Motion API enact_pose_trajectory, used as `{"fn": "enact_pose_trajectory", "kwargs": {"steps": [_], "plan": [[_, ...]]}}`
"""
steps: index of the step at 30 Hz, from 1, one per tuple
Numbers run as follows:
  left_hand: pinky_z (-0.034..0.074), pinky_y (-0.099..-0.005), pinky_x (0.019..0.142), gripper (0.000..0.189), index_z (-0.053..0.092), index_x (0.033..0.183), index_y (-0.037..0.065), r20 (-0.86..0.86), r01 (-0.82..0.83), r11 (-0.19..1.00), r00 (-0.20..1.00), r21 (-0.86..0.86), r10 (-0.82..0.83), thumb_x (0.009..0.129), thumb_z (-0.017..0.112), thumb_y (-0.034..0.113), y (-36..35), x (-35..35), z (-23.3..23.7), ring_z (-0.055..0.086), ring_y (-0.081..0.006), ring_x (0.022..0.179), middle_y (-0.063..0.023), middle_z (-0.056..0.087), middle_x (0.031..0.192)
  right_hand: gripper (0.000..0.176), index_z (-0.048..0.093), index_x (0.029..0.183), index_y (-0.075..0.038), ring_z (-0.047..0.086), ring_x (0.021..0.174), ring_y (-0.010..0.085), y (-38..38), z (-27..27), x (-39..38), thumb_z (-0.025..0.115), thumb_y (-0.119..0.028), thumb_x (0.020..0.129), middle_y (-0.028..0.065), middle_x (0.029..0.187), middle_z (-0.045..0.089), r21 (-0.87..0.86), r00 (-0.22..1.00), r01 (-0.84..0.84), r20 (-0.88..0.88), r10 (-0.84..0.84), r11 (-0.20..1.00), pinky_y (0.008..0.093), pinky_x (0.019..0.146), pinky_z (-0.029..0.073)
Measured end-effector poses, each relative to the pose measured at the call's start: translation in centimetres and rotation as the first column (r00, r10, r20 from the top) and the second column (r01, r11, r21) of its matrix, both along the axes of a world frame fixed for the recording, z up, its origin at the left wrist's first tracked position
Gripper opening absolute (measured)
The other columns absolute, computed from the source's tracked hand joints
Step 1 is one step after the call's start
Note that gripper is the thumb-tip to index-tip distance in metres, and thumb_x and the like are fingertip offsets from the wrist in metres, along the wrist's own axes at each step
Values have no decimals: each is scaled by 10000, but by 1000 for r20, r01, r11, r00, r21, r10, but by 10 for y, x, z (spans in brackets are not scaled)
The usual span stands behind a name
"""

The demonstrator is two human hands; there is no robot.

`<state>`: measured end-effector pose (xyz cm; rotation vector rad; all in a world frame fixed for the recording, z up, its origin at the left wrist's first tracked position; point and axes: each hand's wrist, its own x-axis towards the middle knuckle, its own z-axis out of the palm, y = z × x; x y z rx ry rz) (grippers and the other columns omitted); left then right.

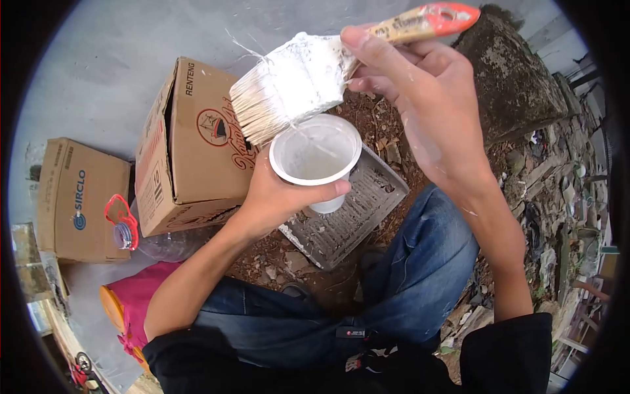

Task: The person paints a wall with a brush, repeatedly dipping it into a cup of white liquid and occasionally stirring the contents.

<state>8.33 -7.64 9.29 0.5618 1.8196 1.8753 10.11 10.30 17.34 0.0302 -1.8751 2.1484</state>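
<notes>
In my right hand (430,98) is a wide paintbrush (298,79), gripped by its wooden handle with a red end. White paint coats its head, and the pale bristles point down and left, by the rim of a white plastic cup (316,152). My left hand (282,194) is wrapped round that cup and keeps it upright, its mouth facing me. Whitish residue shows inside the cup. Beneath it, a grey ridged tray (357,217) lies on the soil.
Two cardboard boxes (210,131) (85,197) stand at the left by a grey wall (131,46). A clear bottle (167,244) with a red handle and a pink bag (138,292) lie nearby. A large stone block (512,72) and rubble (538,190) are at the right.
</notes>
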Motion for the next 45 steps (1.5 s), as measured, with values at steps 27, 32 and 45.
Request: {"fn": "enact_pose_trajectory", "kwargs": {"steps": [27,32,45], "plan": [[472,-336,968,735,554,1239,16,-329,-172,980,924,105,197,595,895,112,-19,-10,4,604,-176,1094,-96,629,1169,206,624,1083,28,592,843,87,2,-9,-2,638,-124,945,44,952,655,520,931,-130,-229,284,844,241,750,473],[482,-349,952,749,551,1253,4,-442,-174,982,877,68,186,593,889,109,-13,-7,-2,611,-215,1100,-118,626,1170,178,671,1004,-1,654,839,138,0,-12,-3,715,-110,870,60,919,697,728,918,-132,-167,360,673,288,763,508],[499,-338,916,843,428,1324,-13,-598,-211,953,743,216,300,626,891,81,-17,-6,-3,605,-212,1085,-130,579,1186,198,709,930,-73,603,639,252,-10,-19,-8,780,-165,770,87,781,632,735,833,-26,-359,421,677,352,589,482]]}}
